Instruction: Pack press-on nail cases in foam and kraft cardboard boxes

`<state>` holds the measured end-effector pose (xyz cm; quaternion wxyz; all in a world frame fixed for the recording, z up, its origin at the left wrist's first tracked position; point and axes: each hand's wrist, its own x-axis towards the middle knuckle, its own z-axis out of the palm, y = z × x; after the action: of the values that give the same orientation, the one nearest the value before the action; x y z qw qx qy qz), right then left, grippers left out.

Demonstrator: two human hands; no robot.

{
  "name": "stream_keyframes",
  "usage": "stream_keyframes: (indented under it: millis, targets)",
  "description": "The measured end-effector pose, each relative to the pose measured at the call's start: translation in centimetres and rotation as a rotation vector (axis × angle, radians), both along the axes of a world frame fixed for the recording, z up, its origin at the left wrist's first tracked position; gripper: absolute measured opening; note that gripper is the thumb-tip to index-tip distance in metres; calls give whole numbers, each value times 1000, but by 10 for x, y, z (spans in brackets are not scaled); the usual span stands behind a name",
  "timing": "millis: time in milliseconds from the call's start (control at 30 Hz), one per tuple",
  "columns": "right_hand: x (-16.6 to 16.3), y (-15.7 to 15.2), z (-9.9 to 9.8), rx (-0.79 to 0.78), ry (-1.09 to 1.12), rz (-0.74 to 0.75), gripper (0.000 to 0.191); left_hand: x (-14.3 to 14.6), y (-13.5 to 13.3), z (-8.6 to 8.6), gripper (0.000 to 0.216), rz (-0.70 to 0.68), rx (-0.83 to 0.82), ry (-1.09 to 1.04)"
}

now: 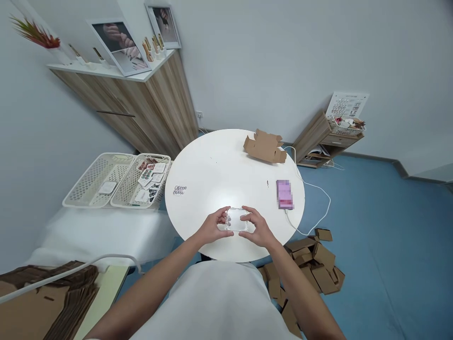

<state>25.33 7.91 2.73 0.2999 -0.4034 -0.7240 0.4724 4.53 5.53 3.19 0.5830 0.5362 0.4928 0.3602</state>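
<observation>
Between my two hands I hold a small clear plastic case [236,220] over the near part of the round white table. My left hand [214,226] grips its left end, fingers on the far edge and thumb on the near one. The right end is held the same way by my right hand [259,229]. Some dark spots show at the case's left side, too small to name. A small sheet with dark oval pieces [179,190] lies at the table's left. Toward the back right sits an unfolded brown cardboard box [264,146].
A purple phone-like device [284,194] with a white cable lies at the table's right. Left of the table [226,174] stand two white baskets [90,182], one with many small packs [152,177]. Folded cardboard boxes [320,264] litter the floor at right; flat cardboard [35,307] is stacked lower left.
</observation>
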Motion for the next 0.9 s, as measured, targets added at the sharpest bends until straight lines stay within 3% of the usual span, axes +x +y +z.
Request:
stream_keyframes:
  millis: [367,500,600,733,900]
  targets:
    - [-1,1,6,-197,148,30,37,3,-10,-10,79,48,-90,-148]
    - [-7,6,12,-364,146,31,40,-6,-13,-17,77,38,-164,-233]
    - [-9,9,15,-450,121,17,41,-10,-16,-22,67,106,-251,-242]
    - [-12,11,17,-464,54,-15,36,-12,-21,-30,52,183,-303,-205]
    - [-22,17,13,-465,30,-141,33,-14,-27,-35,52,165,-270,-172]
